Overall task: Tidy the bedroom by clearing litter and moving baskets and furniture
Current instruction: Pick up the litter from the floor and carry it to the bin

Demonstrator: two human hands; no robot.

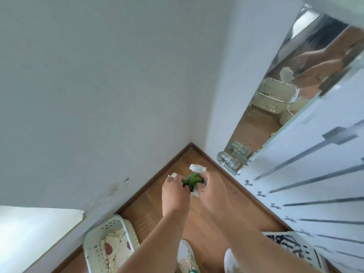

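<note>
Down in the floor corner, left hand (174,191) and right hand (209,189) pinch green litter (192,181) between them, white tissue (197,168) just beyond; probably feather-light, crushable, best gathered whole

- Corner hemmed in: white wall (98,95) left, mirrored wardrobe (315,174) right.
- Bare wood floor (157,209) between white basket (94,239) (lower left) and second basket (301,251).
- Open approach down the middle.
</note>
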